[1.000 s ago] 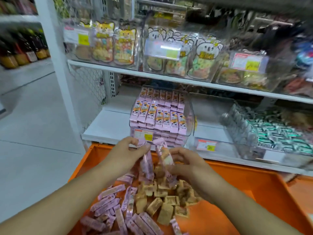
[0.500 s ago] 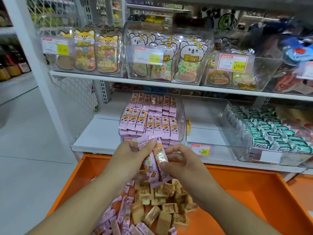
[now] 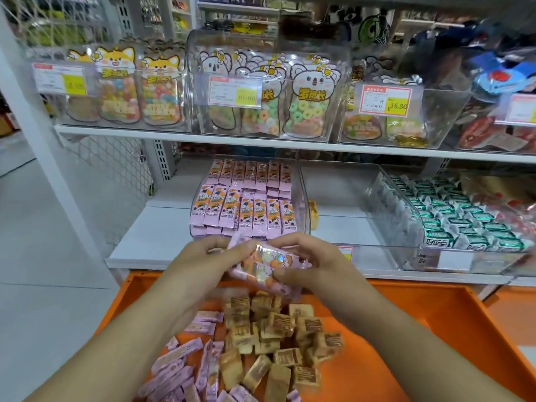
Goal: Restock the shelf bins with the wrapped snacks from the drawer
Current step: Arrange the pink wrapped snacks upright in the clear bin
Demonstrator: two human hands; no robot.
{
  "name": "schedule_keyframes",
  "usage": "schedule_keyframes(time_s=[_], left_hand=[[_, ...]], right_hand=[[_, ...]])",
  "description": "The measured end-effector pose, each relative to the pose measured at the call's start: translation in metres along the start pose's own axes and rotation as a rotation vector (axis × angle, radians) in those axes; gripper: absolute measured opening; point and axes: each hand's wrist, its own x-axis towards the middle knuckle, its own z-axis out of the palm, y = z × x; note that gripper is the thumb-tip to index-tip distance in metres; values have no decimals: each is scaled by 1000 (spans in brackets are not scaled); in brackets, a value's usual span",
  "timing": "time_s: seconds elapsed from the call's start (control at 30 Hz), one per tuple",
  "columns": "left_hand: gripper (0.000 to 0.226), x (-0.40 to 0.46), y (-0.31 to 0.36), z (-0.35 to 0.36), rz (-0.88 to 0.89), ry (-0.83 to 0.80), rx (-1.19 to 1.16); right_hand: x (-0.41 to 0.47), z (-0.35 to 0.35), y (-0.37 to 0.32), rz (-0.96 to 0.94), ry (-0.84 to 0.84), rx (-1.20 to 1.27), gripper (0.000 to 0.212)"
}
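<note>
Both hands up over far edge of orange drawer (image 3: pixel 435 314), holding small bunch of pink snack bars (image 3: pixel 268 266) between them, bars lying sideways & stacked. Left hand (image 3: pixel 200 268) on left end of bunch, fingers curled round it, thumb on top. Right hand (image 3: pixel 313 266) on right end, fingers curled over top, thumb pinching from below. Both grips pressed tight on bars, not spread.

In drawer, near side: loose pile of tan wrapped cakes (image 3: pixel 278 340) in middle, more pink bars (image 3: pixel 185 369) scattered at left. Rest of drawer floor bare orange at right.

Just past hands, on low shelf (image 3: pixel 150 236): clear bin (image 3: pixel 298 198) w/ same pink bars lined up in neat rows, standing on end, nearly full. Next bin to right (image 3: pixel 348 204) clear, w/ one yellow-ish thing at its left wall, can't tell what. Farther right, bin of green & white wrapped sweets (image 3: pixel 464 224). Price tag under right hand partly hidden.

Top shelf, far: clear bins w/ candy bags, fox-face bags (image 3: pixel 119 88) at left, koala-face bags (image 3: pixel 304 100) in middle, more bags at right behind red & yellow price tag (image 3: pixel 385 101). White post (image 3: pixel 43 126) at left, gray floor beyond.
</note>
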Motion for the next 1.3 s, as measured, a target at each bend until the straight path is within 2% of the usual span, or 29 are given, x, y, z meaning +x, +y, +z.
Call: schedule_keyframes(time_s=[0.1,0.2,0.27,0.33,0.43,0.5,0.6,0.67,0.77,0.87,1.0,1.1,1.2,1.3], left_hand=[[37,-2,3,-14,15,-169,256],[40,-9,3,-15,-47,-355,375],[47,-9,-3,-12,-51,-321,382],[50,-8,-9,-7,-67,-230,330],[52,-13,-14,9,-90,-133,129],[54,-14,-19,18,-68,-57,40],[51,-11,-20,21,5,78,-4],[46,-9,-18,21,53,94,-45],[44,-10,-16,23,87,89,-121],[49,-12,-17,23,145,106,-4],[48,-11,-12,19,283,125,162],[53,-6,-10,16,390,78,237],[53,-5,-3,13,437,-13,327],[70,3,1,1,428,-78,469]], right_hand=[[-3,-18,-14,61,-184,-44,33],[-7,-25,-20,61,-232,-123,32],[-7,-23,-17,70,-166,-106,35],[-5,-18,-10,104,-12,-21,38],[-1,-5,-2,107,258,81,42],[-1,1,-2,79,336,65,43],[-6,5,-6,59,236,97,41],[-9,7,-7,74,126,119,45],[-12,13,-3,62,10,37,61],[-10,17,2,-9,16,-73,72],[-3,18,3,-10,51,-30,71],[4,16,2,-5,87,14,76],[10,15,0,-39,98,42,70],[14,13,-5,-43,116,48,64]])
